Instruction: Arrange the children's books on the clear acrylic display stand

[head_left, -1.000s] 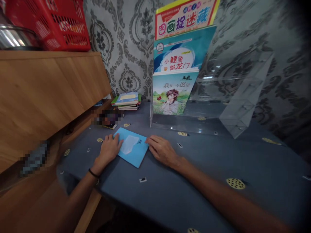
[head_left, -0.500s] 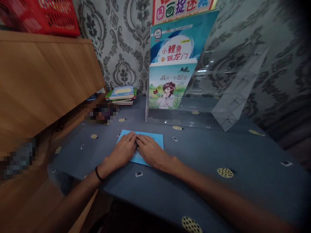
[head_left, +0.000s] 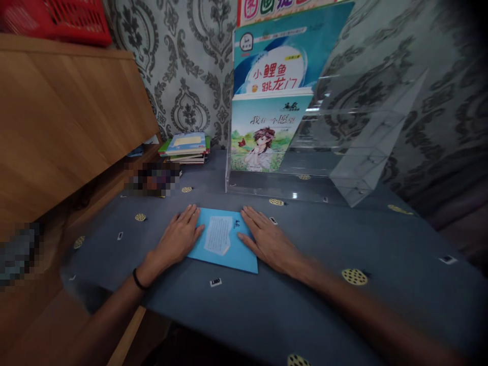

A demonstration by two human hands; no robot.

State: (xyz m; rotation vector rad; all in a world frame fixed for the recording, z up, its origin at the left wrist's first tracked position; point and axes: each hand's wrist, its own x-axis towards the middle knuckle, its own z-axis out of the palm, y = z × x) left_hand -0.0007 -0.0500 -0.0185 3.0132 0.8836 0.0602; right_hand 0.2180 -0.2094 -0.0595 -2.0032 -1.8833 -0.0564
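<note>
A light-blue book [head_left: 232, 259] with a pale printed text panel lies flat on the grey-blue patterned tablecloth [head_left: 305, 315]. My left hand [head_left: 180, 233], with a dark band at the wrist, rests on its left part, fingers stretched forward and thumb on the cover. Over the right edge lies my right hand [head_left: 269, 241], flat, its fingers pointing away from me and its thumb reaching onto the cover. Neither hand is closed round anything. Each hand hides a little of the book's side edges.
Beyond the book stands a clear acrylic book rack [head_left: 356, 168], holding a green illustrated book [head_left: 263, 134] and a teal book [head_left: 284, 48] in its left half. A stack of books [head_left: 185, 147] sits at the back left. A wooden cabinet [head_left: 72, 112] with a red basket [head_left: 64, 20] borders the left.
My hands have moved apart, from together at the middle of the blue book out to its left and right sides. The printed panel on the cover has come into sight.
</note>
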